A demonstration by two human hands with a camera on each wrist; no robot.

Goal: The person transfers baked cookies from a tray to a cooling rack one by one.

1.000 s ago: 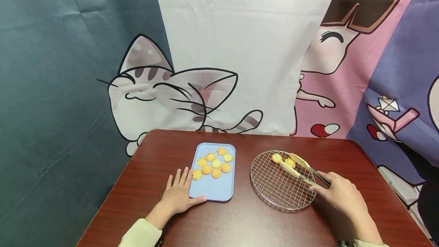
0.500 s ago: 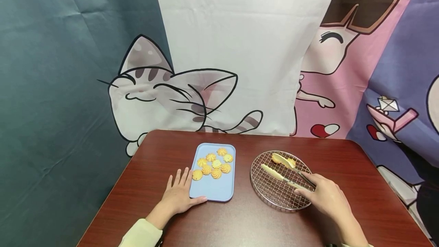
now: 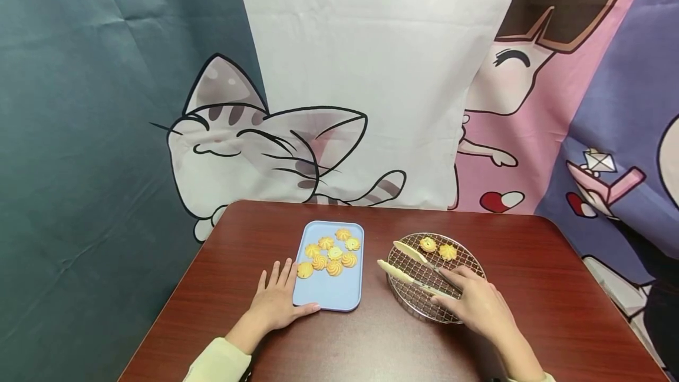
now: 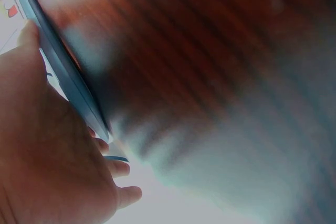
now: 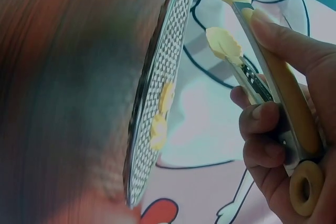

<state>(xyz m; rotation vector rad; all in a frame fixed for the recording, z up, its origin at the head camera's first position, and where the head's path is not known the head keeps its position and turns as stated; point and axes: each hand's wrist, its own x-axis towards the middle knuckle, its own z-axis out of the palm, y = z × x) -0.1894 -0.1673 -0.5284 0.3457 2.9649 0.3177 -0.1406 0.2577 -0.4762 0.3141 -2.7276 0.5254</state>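
My right hand (image 3: 480, 305) grips a pair of tongs (image 5: 286, 85) with cream tips and metal arms. The tongs are spread apart with nothing between their tips, and they reach over the left side of the round wire rack (image 3: 424, 305). Two piped cookies, one a cookie with a pale centre (image 3: 427, 244) and one a golden cookie (image 3: 448, 252), lie at the back of the rack. My left hand (image 3: 276, 304) has its fingers spread flat, touching the left edge and near corner of a blue tray (image 3: 334, 296). Several golden cookies (image 3: 334, 253) lie on the tray's far half.
A dark red wooden table (image 3: 371, 346) carries the tray on the left and the rack on the right, with a gap between them. Behind its far edge hangs a printed cloth backdrop (image 3: 392, 75) with a cartoon cat.
My right hand and the tongs have moved left, from over the two cookies on the rack toward the tray. Both cookies remain on the rack. The left hand has stayed still.
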